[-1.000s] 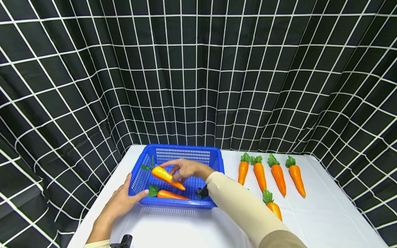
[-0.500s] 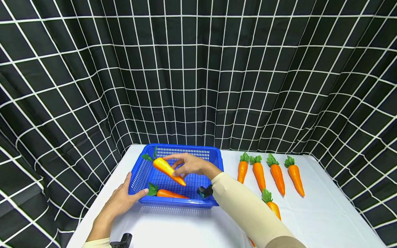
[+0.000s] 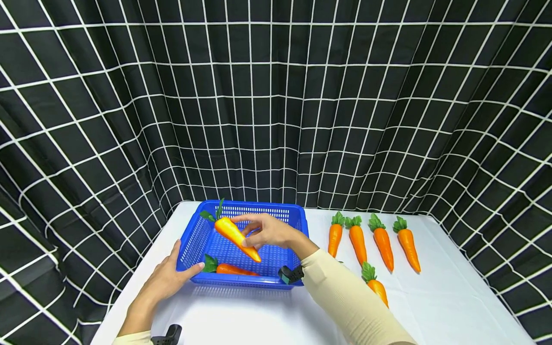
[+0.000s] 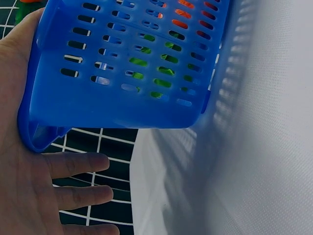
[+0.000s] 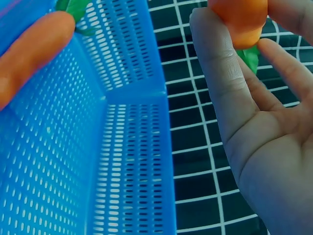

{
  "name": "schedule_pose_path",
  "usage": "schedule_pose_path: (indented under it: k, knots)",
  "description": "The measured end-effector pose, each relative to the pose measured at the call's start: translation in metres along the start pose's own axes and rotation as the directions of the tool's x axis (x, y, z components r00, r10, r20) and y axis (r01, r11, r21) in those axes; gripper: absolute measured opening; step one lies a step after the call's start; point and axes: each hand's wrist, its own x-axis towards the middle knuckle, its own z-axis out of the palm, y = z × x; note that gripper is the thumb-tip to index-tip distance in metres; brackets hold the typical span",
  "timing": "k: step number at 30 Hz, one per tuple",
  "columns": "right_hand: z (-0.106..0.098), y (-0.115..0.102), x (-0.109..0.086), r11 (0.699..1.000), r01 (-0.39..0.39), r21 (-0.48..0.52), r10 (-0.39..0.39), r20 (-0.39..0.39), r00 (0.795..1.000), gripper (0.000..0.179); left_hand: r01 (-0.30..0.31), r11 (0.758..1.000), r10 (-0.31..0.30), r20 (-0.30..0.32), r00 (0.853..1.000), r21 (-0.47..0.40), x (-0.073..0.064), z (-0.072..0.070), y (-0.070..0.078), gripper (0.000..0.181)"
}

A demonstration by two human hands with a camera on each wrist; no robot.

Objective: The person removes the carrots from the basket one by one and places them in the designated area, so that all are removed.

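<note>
My right hand (image 3: 271, 232) pinches an orange carrot (image 3: 230, 231) with green leaves between thumb and fingers, over the blue perforated basket (image 3: 271, 281). The carrot tilts, leaves up to the left and tip down to the right. In the right wrist view only part of this carrot (image 5: 240, 22) shows at the top. A second carrot (image 3: 233, 270) lies along the basket's front wall inside. My left hand (image 3: 166, 278) rests against the basket's left front corner, thumb over the rim. The left wrist view shows its fingers (image 4: 80, 164) stretched straight past the corner.
Several carrots lie on the white table (image 3: 444, 297) right of the basket; the rightmost carrot (image 3: 408, 247) is in a back row. A nearer carrot (image 3: 377, 290) is partly behind the right sleeve (image 3: 340, 292). A black grid-patterned curtain (image 3: 284, 120) surrounds the table.
My right hand has lifted the held carrot a little and shifted it slightly right, its leafy end rising. The left hand stays at the basket corner.
</note>
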Motion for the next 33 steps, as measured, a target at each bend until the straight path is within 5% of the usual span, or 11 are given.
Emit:
schedule_pose_path:
  k: [22,33]
  knots:
    - [0.007,-0.016,-0.053,0.992,0.106,-0.065,-0.112,-0.098,0.989,0.059,-0.006,1.0,0.006,0.012,1.0,-0.014,0.0,0.0,0.0,0.119]
    - [0.008,-0.023,-0.081,0.979,0.168,-0.114,-0.186,-0.172,0.967,0.06,-0.013,1.0,0.013,0.015,1.0,-0.017,-0.001,0.0,0.001,0.12]
